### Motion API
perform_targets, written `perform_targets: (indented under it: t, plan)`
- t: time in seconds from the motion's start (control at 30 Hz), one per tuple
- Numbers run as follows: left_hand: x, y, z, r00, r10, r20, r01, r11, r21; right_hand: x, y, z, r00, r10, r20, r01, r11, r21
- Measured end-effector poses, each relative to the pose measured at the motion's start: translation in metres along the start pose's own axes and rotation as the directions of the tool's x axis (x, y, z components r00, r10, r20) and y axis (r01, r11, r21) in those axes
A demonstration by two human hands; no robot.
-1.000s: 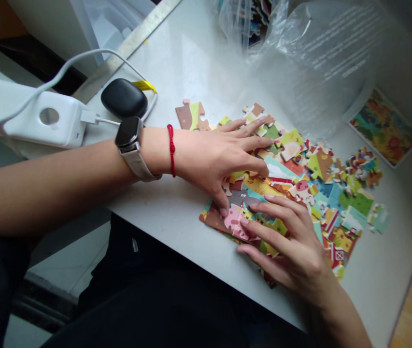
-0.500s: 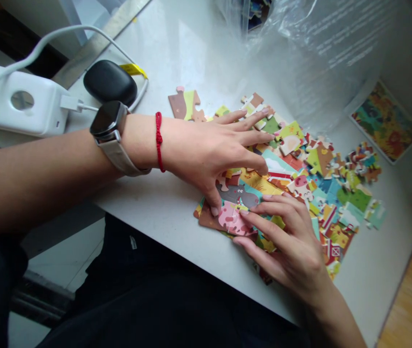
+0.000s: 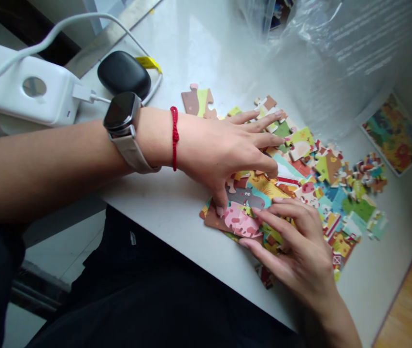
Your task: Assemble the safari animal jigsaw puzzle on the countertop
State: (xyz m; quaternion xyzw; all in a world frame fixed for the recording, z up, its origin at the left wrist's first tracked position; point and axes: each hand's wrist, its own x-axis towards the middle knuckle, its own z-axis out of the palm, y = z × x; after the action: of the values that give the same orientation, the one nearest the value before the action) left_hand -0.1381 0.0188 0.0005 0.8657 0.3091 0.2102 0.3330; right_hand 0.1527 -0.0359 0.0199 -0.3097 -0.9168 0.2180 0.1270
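Note:
My left hand [image 3: 223, 147] lies palm down with spread fingers over a heap of jigsaw puzzle pieces [image 3: 302, 142]. Its thumb presses on a joined section showing a grey hippo [image 3: 245, 195] above a pink spotted animal's body. From the right, my right hand [image 3: 300, 241] has its thumb at the near edge of the pink puzzle piece [image 3: 244, 223] and its index fingertip on top, gripping it. What lies beneath the palms is hidden. A watch [image 3: 121, 113] and a red cord bracelet [image 3: 175, 137] are on my left wrist.
At left are a white power strip [image 3: 32, 87], a white cable [image 3: 93, 17] and a black rounded case [image 3: 124, 75]. A clear plastic bag [image 3: 339, 63] lies at the back. An illustrated card [image 3: 394, 133] sits at right. The white table's front edge [image 3: 191, 261] borders my lap.
The whole view has shifted slightly, so things appear farther right. Both hands stay in nearly the same place on the puzzle pieces.

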Motion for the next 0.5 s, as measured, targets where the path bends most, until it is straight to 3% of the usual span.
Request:
perform_targets:
  t: [0.2,0.33,0.5]
  plan:
    - [0.001,0.003,0.002,0.997,0.042,0.063,-0.048,0.993,0.105,0.001,0.0,0.0,1.0,0.02,0.012,-0.02,1.0,0.019]
    - [0.003,0.007,0.006,1.0,-0.001,0.023,-0.001,0.997,0.08,0.002,-0.002,0.001,1.0,0.012,-0.011,-0.012,0.999,0.033]
    - [0.004,0.01,0.01,0.999,-0.015,0.031,0.009,0.986,0.165,0.004,-0.004,0.0,0.999,-0.005,-0.05,0.008,0.999,0.053]
